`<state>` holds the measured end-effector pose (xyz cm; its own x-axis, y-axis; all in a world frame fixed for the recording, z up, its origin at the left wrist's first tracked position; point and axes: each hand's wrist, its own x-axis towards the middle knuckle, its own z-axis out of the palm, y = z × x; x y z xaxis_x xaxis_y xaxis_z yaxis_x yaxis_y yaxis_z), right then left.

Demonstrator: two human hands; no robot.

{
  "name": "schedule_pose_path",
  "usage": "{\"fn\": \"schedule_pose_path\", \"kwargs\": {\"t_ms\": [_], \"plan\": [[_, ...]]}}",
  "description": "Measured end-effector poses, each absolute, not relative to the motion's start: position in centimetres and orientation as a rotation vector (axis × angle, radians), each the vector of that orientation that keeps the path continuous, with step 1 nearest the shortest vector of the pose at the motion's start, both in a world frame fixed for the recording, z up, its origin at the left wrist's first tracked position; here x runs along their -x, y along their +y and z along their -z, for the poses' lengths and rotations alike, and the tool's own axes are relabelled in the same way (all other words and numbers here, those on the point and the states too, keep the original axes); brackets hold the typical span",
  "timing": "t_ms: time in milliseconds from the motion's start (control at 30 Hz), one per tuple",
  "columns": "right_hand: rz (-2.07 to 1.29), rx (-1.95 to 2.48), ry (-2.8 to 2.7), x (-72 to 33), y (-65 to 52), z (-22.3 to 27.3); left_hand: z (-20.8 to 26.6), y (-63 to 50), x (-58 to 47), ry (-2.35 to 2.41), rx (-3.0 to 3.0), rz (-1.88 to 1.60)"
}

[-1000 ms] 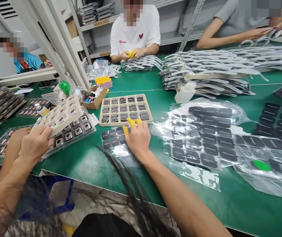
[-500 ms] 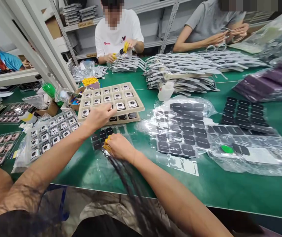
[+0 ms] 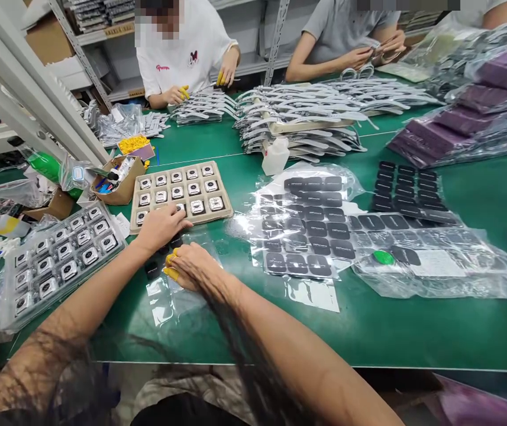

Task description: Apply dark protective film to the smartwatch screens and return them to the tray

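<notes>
My left hand (image 3: 158,228) is closed at the near edge of a beige tray (image 3: 226,218) of square watch bodies, its fingertips beside a watch body (image 3: 181,209) in the front row. My right hand (image 3: 197,266), with yellow finger covers, has its fingers pressed together on a clear plastic sheet (image 3: 164,305) that lies flat on the table. A few black square stickers (image 3: 152,270) show on that sheet, partly covered by my hands. Strands of dark hair hang across my right wrist.
A clear tray (image 3: 64,254) of watch bodies lies left, below a cardboard box (image 3: 122,184) of small items. Black sticker sheets (image 3: 310,231) lie right, before stacked grey straps (image 3: 297,118). Purple boxes (image 3: 439,130) stand far right. Two co-workers work across the green table (image 3: 390,331).
The beige tray, raised over a second tray before, now sits lower and flatter, and the lower tray is out of sight. The view has turned right. The co-worker in white has spread their hands apart.
</notes>
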<state>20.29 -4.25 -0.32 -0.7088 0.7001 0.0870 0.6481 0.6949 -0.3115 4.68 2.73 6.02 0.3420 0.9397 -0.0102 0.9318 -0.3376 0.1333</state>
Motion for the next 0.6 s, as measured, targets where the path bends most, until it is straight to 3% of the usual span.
{"fn": "schedule_pose_path", "kwargs": {"t_ms": [167,367,467,600], "plan": [[-0.350,1.037,-2.683,-19.6,-3.8,1.6,-7.2,4.5,-10.4,1.594,-2.785,0.001],[-0.313,1.012,-2.674,-20.9,-3.7,0.9,-8.0,10.8,-16.4,1.301,-2.745,0.142],[-0.269,1.084,-2.604,-22.1,-3.4,0.7,-7.7,10.9,-16.7,1.310,-2.696,0.029],[-0.356,1.395,-2.076,-22.8,-2.8,1.8,-7.2,8.6,-13.8,1.388,-2.615,-0.272]]}}
